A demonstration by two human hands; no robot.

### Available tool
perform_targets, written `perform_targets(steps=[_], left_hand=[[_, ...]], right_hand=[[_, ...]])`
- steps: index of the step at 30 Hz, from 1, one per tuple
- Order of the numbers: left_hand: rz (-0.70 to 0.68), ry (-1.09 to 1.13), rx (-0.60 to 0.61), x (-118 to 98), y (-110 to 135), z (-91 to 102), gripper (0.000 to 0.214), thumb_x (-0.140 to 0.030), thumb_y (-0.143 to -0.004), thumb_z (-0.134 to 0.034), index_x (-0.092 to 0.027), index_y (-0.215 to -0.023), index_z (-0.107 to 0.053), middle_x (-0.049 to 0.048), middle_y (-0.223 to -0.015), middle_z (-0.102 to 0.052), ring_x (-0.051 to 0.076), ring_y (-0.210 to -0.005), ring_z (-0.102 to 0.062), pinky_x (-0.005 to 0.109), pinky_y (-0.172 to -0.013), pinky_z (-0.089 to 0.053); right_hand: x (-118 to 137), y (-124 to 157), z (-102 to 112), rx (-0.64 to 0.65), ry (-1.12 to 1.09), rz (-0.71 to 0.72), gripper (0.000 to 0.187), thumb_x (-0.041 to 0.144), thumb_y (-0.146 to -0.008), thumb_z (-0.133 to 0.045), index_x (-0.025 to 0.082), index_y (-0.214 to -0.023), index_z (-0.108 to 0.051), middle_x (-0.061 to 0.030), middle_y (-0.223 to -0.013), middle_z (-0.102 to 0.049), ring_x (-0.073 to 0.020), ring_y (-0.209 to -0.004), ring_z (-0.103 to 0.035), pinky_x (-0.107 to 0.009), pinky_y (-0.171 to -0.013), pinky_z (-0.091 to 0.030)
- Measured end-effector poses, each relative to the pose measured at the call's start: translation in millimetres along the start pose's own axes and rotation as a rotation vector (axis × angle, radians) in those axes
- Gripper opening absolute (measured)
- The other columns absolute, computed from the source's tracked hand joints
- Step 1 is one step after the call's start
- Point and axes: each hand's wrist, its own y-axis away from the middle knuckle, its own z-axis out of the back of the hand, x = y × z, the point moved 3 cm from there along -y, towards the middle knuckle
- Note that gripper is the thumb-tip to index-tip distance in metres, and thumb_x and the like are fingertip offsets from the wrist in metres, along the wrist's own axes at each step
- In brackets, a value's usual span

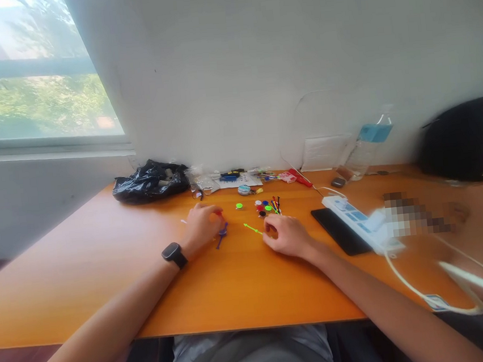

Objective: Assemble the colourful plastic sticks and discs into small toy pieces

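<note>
My left hand (203, 225), with a black watch at the wrist, is closed over the table left of centre. A small red piece (218, 213) shows at its fingertips, partly hidden by them. Just under those fingers is a blue stick with a round blue disc (223, 233). My right hand (287, 234) pinches one end of a thin bright-green stick (252, 229) that points up and left. Beyond the right hand lie several small round discs (268, 208) in white, red, blue, green and black. A lone green disc (239, 206) sits between the hands, farther back.
Several coloured sticks (275, 203) lie behind my right hand. A black plastic bag (151, 181), clear packets and tools line the wall. To the right are a black phone (340, 231), a white power strip (351, 219) with cables, a bottle (362, 152) and another person's blurred arm.
</note>
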Motion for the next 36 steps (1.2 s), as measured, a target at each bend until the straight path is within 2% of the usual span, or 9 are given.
perform_targets(steps=[6, 10, 15, 18, 21, 25, 29, 32, 36], left_hand=[[0.035, -0.023, 0.052, -6, 2, 3.4, 0.019, -0.033, -0.087, -0.06, -0.026, -0.085, -0.078, 0.007, -0.099, -0.078, 0.034, -0.107, -0.064, 0.049, -0.097, -0.045], [0.073, -0.081, 0.002, -8, 4, 5.8, 0.03, -0.054, -0.092, -0.063, -0.027, -0.096, -0.075, 0.0092, -0.111, -0.077, 0.039, -0.118, -0.057, 0.056, -0.104, -0.038], [0.182, -0.107, 0.124, -6, 9, -1.4, 0.046, -0.068, -0.096, -0.053, -0.029, -0.108, -0.074, 0.0121, -0.124, -0.071, 0.044, -0.122, -0.054, 0.059, -0.101, -0.038], [0.13, -0.073, 0.158, -10, 10, -3.3, 0.049, -0.069, -0.098, -0.049, -0.029, -0.11, -0.073, 0.011, -0.12, -0.072, 0.039, -0.117, -0.058, 0.053, -0.099, -0.042], [0.017, -0.052, 0.177, -17, 12, -5.9, 0.052, -0.07, -0.094, -0.056, -0.029, -0.122, -0.07, 0.0108, -0.12, -0.073, 0.037, -0.116, -0.06, 0.049, -0.098, -0.044], [-0.1, -0.073, 0.217, -20, 16, -12.4, 0.051, -0.051, -0.086, -0.072, -0.032, -0.133, -0.066, 0.0103, -0.126, -0.071, 0.038, -0.12, -0.06, 0.047, -0.098, -0.046], [-0.121, -0.095, 0.214, -19, 17, -15.5, 0.028, -0.028, -0.094, -0.057, -0.029, -0.119, -0.07, 0.0095, -0.118, -0.072, 0.032, -0.11, -0.064, 0.044, -0.092, -0.049], [-0.14, -0.091, 0.187, -17, 16, -16.3, 0.028, -0.023, -0.097, -0.052, -0.027, -0.119, -0.069, 0.0099, -0.117, -0.071, 0.03, -0.109, -0.064, 0.044, -0.092, -0.051], [-0.158, 0.003, 0.161, -13, 16, -21.0, 0.037, -0.019, -0.098, -0.048, -0.023, -0.131, -0.064, 0.0118, -0.13, -0.067, 0.028, -0.115, -0.066, 0.042, -0.1, -0.054]], right_hand=[[-3, 2, -6, 0.094, 0.072, -0.014, 0.007, 0.022, -0.086, -0.067, 0.021, -0.084, -0.06, -0.0024, -0.084, -0.068, -0.0178, -0.073, -0.059, -0.03, -0.064, -0.03], [-2, 2, -7, 0.122, 0.097, -0.006, 0.009, 0.017, -0.096, -0.057, 0.02, -0.089, -0.062, -0.0061, -0.09, -0.07, -0.0198, -0.078, -0.062, -0.032, -0.067, -0.034], [-1, 3, -14, 0.143, 0.105, -0.007, 0.012, 0.016, -0.103, -0.05, 0.019, -0.101, -0.061, -0.0102, -0.1, -0.07, -0.0227, -0.086, -0.064, -0.033, -0.074, -0.039], [-2, 3, -18, 0.124, 0.099, -0.018, 0.013, 0.016, -0.106, -0.046, 0.019, -0.104, -0.058, -0.0113, -0.105, -0.068, -0.0231, -0.088, -0.064, -0.034, -0.075, -0.039], [-2, 2, -18, 0.076, 0.08, -0.035, 0.015, 0.017, -0.108, -0.041, 0.02, -0.104, -0.055, -0.0111, -0.108, -0.066, -0.0228, -0.089, -0.063, -0.034, -0.074, -0.039], [-1, 2, -17, 0.034, 0.03, -0.015, 0.007, 0.024, -0.107, -0.049, 0.021, -0.104, -0.053, -0.0084, -0.109, -0.066, -0.0221, -0.09, -0.064, -0.033, -0.074, -0.039], [-1, 3, -17, 0.053, 0.018, -0.02, 0.009, 0.028, -0.104, -0.059, 0.021, -0.098, -0.055, -0.0057, -0.102, -0.066, -0.0201, -0.085, -0.063, -0.032, -0.072, -0.038], [-2, 3, -17, 0.075, 0.026, -0.039, 0.01, 0.024, -0.104, -0.057, 0.021, -0.094, -0.057, -0.0052, -0.098, -0.067, -0.0187, -0.081, -0.062, -0.031, -0.071, -0.037], [-1, 2, -16, 0.094, 0.022, -0.039, 0.009, 0.02, -0.103, -0.056, 0.02, -0.094, -0.058, -0.0055, -0.097, -0.068, -0.0192, -0.083, -0.063, -0.031, -0.072, -0.037]])
